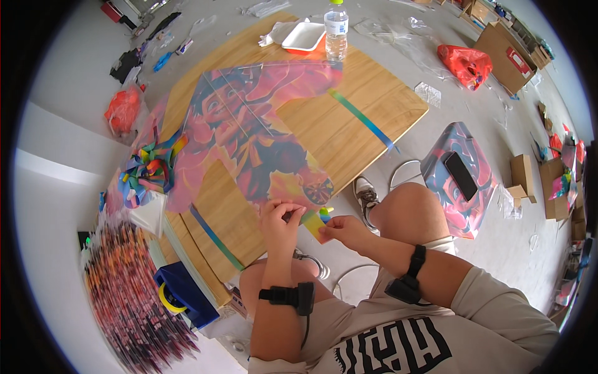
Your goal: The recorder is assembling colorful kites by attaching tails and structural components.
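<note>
A large printed kite with a pink, orange and dark cartoon figure and thin rods lies across the wooden table. At its near lower edge, my left hand is closed, fingertips together where the kite edge meets a yellow-green ribbon. My right hand pinches that ribbon's lower right part between thumb and fingers. Exactly what lies under the left fingers is hidden. A green-to-blue ribbon and another blue-green ribbon lie on the wood at the kite's right and left.
A heap of rainbow ribbons rests at the left. Below it are a thick stack of printed pieces and a blue tape dispenser. A bottle and white tray stand at the back. A phone lies on a printed stool.
</note>
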### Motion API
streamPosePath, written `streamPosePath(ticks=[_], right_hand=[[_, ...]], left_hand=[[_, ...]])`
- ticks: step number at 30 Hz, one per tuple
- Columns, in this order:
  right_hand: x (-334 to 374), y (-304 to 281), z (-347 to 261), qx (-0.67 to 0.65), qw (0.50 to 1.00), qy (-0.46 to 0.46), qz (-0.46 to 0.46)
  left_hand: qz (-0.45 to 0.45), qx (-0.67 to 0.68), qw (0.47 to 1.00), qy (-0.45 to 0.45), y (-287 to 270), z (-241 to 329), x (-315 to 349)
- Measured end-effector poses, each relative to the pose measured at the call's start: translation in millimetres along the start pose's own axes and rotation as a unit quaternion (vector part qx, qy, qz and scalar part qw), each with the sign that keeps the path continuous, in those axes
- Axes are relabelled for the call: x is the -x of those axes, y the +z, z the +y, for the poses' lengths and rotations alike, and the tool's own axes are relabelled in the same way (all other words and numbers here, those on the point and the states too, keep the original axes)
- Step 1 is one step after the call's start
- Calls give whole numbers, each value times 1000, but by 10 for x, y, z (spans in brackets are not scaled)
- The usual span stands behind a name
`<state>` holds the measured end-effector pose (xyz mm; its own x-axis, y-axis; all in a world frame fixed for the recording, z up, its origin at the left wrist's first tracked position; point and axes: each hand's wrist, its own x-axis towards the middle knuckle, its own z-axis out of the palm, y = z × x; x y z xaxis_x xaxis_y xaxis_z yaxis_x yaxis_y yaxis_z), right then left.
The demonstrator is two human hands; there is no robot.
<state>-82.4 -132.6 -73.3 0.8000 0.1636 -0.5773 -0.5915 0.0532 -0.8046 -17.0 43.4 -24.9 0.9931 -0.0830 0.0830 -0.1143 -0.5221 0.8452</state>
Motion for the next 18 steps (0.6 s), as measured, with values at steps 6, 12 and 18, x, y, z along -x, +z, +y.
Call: streamPosePath(ticks=[6,12,18], right_hand=[[-10,-13,0,-5,1000,-2,-1],[-15,-30,-9,-4,1000,23,-17],[-24,-17,55,-19,1000,-11,-4]], left_hand=[[10,-20,1000,14,10,-37,4],[6,-7,1000,-5,9,7,5],[5,-8,1000,-1,14,23,16]])
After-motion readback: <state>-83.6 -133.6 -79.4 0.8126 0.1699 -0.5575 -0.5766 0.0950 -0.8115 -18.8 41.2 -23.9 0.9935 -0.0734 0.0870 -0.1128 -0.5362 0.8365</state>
